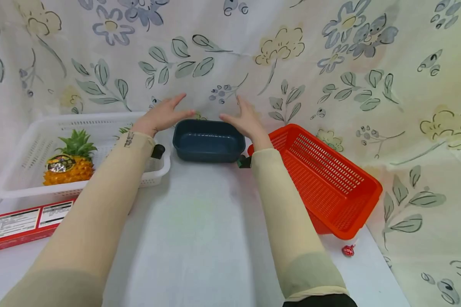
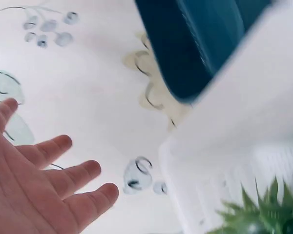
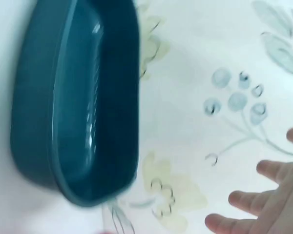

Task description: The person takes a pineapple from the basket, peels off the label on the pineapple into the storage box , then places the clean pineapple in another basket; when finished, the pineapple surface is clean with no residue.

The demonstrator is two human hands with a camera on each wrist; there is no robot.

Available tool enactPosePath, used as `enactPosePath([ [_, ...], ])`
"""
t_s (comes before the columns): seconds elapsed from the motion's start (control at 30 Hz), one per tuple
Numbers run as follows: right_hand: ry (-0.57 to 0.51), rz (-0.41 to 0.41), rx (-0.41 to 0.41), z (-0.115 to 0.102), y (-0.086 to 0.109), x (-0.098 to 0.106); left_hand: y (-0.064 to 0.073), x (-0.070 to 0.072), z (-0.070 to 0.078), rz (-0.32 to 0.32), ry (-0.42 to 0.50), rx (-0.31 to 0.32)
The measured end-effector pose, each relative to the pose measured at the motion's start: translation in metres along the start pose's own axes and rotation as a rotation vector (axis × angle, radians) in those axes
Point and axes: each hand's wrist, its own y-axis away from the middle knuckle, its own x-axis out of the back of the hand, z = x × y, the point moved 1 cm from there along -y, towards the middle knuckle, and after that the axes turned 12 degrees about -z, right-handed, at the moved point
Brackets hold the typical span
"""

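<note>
A dark teal oblong dish (image 1: 209,155) sits at the back of the white table, and its inside looks bare in the right wrist view. My left hand (image 1: 162,114) hovers above the dish's left end with fingers spread and nothing in them. Over the right end, my right hand (image 1: 246,121) is likewise spread and holds nothing. The left wrist view shows the left fingers (image 2: 71,178) stretched out apart from the dish's corner (image 2: 185,92). In the right wrist view the right fingers (image 3: 244,200) stand apart from the dish (image 3: 34,117) too.
At left, a white basket (image 1: 13,170) holds a pineapple (image 1: 74,160), with more green leaves partly hidden behind my arm. A red box (image 1: 27,226) lies before it. A red basket (image 1: 319,170) stands tilted at right, near a small red wrapped candy (image 1: 348,250). Floral cloth (image 1: 230,55) hangs behind.
</note>
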Motion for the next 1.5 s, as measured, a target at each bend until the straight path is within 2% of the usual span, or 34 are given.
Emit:
enactPosePath([
  [0.17, -0.256, 0.064, 0.098, -0.007, 0.010, -0.005, 0.007, -0.003, 0.009, 0.035, 0.143, -0.056],
  [0.3, -0.399, 0.100, 0.155, -0.010, 0.020, -0.011, 0.013, -0.007, 0.019, 0.082, 0.241, -0.096],
  [0.47, -0.534, 0.134, 0.204, -0.011, 0.033, -0.022, 0.026, -0.017, 0.033, 0.149, 0.390, -0.184],
  [0.67, -0.715, 0.149, 0.224, -0.007, 0.051, -0.037, 0.040, -0.039, 0.041, 0.176, 0.561, -0.282],
  [0.8, -0.827, 0.167, 0.239, -0.001, 0.066, -0.047, 0.049, -0.056, 0.044, 0.196, 0.606, -0.337],
  [0.97, -0.861, 0.184, 0.243, 0.008, 0.083, -0.058, 0.059, -0.074, 0.047, 0.229, 0.600, -0.384],
  [1.27, -0.917, 0.172, 0.220, 0.022, 0.099, -0.081, 0.074, -0.110, 0.039, 0.244, 0.676, -0.397],
  [1.5, -0.943, 0.155, 0.166, 0.033, 0.114, -0.093, 0.089, -0.137, 0.026, 0.184, 0.879, -0.412],
])
